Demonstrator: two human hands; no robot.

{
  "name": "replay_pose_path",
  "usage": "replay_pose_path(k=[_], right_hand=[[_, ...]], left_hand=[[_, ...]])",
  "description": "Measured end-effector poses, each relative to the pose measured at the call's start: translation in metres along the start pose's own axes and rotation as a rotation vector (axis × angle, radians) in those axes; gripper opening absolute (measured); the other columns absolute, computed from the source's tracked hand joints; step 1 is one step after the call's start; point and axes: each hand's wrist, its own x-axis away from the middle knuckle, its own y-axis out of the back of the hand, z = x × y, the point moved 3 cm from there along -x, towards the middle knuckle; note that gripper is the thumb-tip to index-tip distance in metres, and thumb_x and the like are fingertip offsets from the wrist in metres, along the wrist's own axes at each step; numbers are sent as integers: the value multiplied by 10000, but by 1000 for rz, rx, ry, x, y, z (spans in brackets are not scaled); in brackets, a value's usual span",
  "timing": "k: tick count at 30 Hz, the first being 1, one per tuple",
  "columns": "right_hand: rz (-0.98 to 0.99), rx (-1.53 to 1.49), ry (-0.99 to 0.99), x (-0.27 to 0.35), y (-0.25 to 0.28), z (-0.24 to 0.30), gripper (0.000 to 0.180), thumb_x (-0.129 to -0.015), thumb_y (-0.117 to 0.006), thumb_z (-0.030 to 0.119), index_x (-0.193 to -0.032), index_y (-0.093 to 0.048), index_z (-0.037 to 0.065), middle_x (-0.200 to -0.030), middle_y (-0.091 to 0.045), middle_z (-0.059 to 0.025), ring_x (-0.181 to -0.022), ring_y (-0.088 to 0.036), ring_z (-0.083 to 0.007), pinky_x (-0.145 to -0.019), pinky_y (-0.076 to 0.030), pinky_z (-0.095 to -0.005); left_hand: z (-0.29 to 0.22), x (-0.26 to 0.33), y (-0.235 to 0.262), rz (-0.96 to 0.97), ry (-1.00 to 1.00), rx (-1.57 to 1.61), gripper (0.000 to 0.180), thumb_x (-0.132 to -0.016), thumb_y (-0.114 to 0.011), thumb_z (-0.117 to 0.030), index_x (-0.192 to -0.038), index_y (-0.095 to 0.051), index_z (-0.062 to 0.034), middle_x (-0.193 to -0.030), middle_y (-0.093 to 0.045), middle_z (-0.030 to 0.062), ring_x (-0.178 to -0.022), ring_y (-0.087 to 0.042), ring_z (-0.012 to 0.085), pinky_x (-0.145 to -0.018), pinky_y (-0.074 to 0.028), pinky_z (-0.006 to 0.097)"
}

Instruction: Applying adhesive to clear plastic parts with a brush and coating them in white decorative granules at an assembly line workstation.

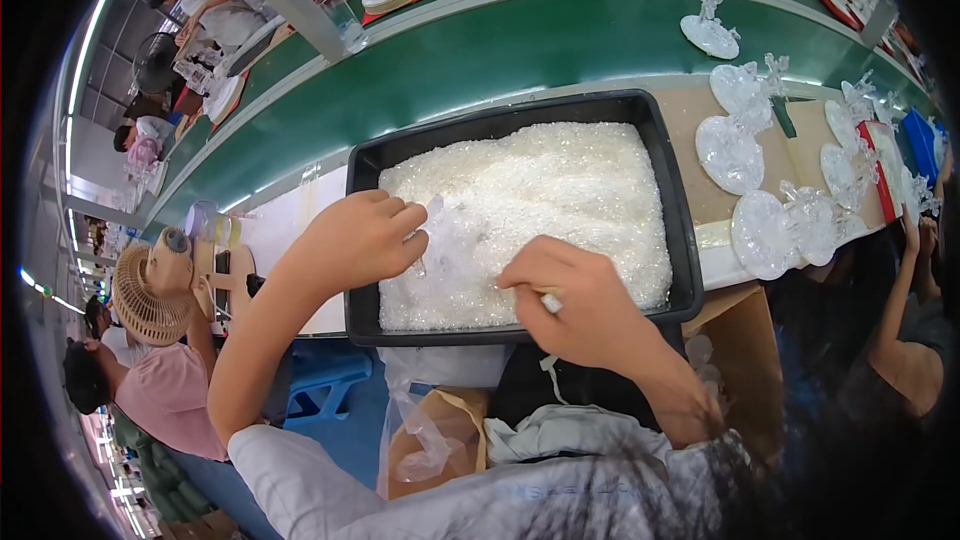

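A black rectangular tray (690, 240) full of white, glittering flakes (560, 175) lies in front of me. My left hand (365, 235) hangs over the tray's left part, fingers curled closed on a clear, see-through piece (434, 208). Most of that piece blends into the flakes, so its full shape cannot be made out. Closed around a thin, pale stick, my right hand (580, 300) is above the tray's front middle; the stick's end (551, 303) shows between the fingers. Its other end is hidden.
Right of the tray stand several clear figurines on round glittery bases (730, 155). A green conveyor belt (500, 50) runs behind. At left are a beige fan (155, 290) and a seated person in pink. An open cardboard box (735, 340) and a paper bag (450, 430) are below.
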Motion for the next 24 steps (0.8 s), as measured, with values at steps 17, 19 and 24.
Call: replay_pose_path(k=[17, 19, 24], right_hand=[[173, -12, -207, 11, 7, -4, 123, -798, -598, -38, -881, -671, 15, -817, -645, -115, -704, -649, -254, -642, -511, -327], [231, 66, -184, 10, -2, -9, 115, -796, -599, -42, -866, -674, 12, -819, -651, -116, -712, -655, -250, -647, -514, -320], [13, -71, -107, 11, 1, -4, 111, -807, -597, -21, -881, -674, 12, -788, -643, -126, -664, -638, -264, -617, -505, -338]], left_hand=[[-15, -9, -5, 52, 67, 151, 280, -765, -728, -310, -712, -537, -112, -665, -487, 35, -568, -571, 218, -545, -461, 351], [-17, -17, -4, 44, 67, 172, 317, -798, -721, -338, -700, -532, -104, -629, -491, 47, -516, -571, 243, -492, -446, 362], [-26, -25, 1, 71, 149, 153, 342, -851, -689, -353, -684, -570, -79, -576, -541, 55, -496, -600, 250, -465, -454, 358]])
